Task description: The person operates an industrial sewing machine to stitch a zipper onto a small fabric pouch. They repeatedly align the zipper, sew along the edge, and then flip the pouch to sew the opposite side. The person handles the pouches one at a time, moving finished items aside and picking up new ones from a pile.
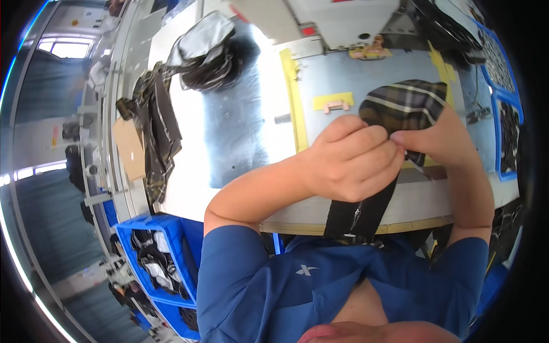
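- In the head view, the left hand (357, 157) is curled into a loose fist, gripping the lower edge of the plaid cloth (409, 106); its thumb is hidden, so I cannot tell exactly how the fingertips meet.
- The right hand (432, 140) pinches the same cloth, thumb on the near side and most of its fingers out of sight behind; the grip looks narrow and firm.
- The two hands nearly touch, probably so that one short stretch of edge is controlled from both sides.
- The plaid cloth is raised over the right part of the worktop, its top fanning out above the hands, perhaps lifted to bring that edge within easy sight.
- A black strip with a zipper (357, 212) hangs below the left hand and over the table edge; whether it is joined to the plaid is hidden.
- Yellow tape (294, 103) lines the machine bed, possibly as a guide; a small pinkish piece (336, 106) lies just beside it.
- The draped plaid pieces (160, 131) and the dark pile (211, 54) lie toward the left, apparently leaving working room.
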A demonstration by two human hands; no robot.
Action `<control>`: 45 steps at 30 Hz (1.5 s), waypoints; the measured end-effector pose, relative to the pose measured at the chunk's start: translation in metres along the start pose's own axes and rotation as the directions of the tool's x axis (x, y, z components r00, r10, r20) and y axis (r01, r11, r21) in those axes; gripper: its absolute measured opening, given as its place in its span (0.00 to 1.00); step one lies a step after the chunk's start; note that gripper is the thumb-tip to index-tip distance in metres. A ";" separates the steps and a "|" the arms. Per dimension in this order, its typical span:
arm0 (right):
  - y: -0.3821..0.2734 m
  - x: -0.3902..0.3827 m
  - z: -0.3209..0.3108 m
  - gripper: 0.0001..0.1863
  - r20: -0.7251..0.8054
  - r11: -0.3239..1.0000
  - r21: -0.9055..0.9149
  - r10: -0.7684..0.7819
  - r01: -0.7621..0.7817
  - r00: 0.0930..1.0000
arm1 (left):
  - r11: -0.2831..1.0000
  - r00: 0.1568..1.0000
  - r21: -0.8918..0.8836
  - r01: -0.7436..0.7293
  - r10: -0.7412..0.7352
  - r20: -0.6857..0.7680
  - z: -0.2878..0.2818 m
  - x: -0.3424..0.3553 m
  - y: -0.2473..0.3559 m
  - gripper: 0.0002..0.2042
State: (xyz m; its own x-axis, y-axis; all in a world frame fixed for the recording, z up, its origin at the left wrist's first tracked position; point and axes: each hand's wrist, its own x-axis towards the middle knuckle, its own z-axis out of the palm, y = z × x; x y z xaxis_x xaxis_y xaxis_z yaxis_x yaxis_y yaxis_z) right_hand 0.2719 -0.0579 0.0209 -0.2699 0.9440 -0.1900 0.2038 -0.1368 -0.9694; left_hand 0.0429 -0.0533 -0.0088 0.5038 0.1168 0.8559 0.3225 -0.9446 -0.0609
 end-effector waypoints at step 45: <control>-0.010 -0.001 0.006 0.28 0.213 0.985 0.153 -0.114 0.082 0.970 | 0.968 0.909 -0.034 0.248 -0.220 0.354 -0.064 0.036 0.014 0.23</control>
State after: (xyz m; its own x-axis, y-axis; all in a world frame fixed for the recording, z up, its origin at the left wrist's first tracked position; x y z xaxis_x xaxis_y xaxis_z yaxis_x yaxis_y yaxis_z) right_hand 0.2648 -0.0592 0.0298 -0.4858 0.8675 -0.1072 0.0351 -0.1032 -0.9940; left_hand 0.0143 -0.0822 0.0541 0.6708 0.4228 0.6093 0.4100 -0.8960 0.1703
